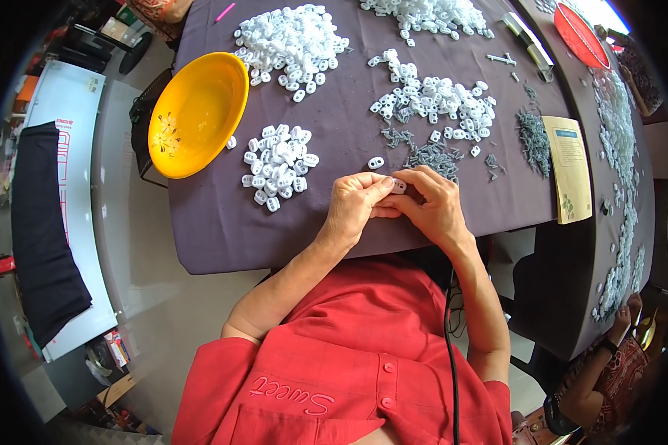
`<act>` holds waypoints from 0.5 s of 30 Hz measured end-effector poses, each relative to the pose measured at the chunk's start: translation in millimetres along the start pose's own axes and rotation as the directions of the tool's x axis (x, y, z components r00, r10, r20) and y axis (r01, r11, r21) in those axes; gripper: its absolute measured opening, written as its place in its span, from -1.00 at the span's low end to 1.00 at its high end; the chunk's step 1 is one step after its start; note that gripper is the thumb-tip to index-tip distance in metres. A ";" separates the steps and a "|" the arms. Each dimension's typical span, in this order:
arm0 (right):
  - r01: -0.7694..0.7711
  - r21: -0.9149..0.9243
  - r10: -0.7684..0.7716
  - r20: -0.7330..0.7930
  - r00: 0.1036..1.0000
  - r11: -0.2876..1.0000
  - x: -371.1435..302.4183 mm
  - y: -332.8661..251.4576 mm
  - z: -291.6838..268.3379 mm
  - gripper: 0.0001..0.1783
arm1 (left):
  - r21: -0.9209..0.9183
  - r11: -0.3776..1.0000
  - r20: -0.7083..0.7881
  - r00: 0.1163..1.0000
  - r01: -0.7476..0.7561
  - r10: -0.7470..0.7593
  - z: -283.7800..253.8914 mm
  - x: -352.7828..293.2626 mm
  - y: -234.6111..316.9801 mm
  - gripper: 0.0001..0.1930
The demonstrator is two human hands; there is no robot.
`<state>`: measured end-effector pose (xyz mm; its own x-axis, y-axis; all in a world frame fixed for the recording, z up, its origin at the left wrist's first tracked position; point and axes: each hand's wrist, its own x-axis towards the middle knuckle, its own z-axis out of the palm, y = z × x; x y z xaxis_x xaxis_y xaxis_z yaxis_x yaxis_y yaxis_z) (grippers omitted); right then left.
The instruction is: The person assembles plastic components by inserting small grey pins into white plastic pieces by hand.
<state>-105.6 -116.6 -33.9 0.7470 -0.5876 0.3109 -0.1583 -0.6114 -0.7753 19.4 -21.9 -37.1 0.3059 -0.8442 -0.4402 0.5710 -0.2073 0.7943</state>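
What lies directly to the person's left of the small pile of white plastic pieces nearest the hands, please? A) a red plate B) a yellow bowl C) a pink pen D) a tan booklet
B: the empty yellow bowl sits at the table's left edge, just beside that pile of white pieces.

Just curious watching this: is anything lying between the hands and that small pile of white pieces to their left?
Nothing visible. The left hand and right hand pinch one white piece; only bare purple cloth separates them from the small pile.
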 end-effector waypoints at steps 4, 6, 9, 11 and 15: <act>-0.021 0.033 0.020 0.023 1.000 0.999 0.7 0.0 -4.2 -0.71 | -0.032 0.999 -0.001 1.000 0.005 -0.005 -1.9 0.2 2.0 -0.79; -0.030 0.044 0.029 0.026 0.999 0.999 0.8 0.3 -4.7 -0.71 | -0.039 0.999 -0.004 1.000 0.003 -0.004 -2.4 -0.1 2.7 -0.79; -0.019 0.074 0.018 0.013 1.000 0.997 0.2 1.4 -4.4 -0.70 | -0.048 0.999 -0.007 1.000 0.002 -0.002 -3.3 -0.9 2.8 -0.79; -0.033 0.125 0.032 0.010 0.999 0.992 -0.9 1.8 -3.3 -0.69 | -0.049 0.999 -0.008 1.000 -0.001 0.001 -5.6 -0.8 3.3 -0.79; -0.061 0.158 0.053 0.052 0.997 0.985 -0.9 -0.7 -3.9 -0.69 | 0.001 1.000 -0.043 0.999 -0.021 0.021 -15.4 -1.6 8.0 -0.80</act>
<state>-108.7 -117.7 -31.5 0.7703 -0.5907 0.2400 -0.0992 -0.4828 -0.8701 35.3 -14.6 -36.5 0.3507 -0.8261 -0.4410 0.5639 -0.1898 0.8038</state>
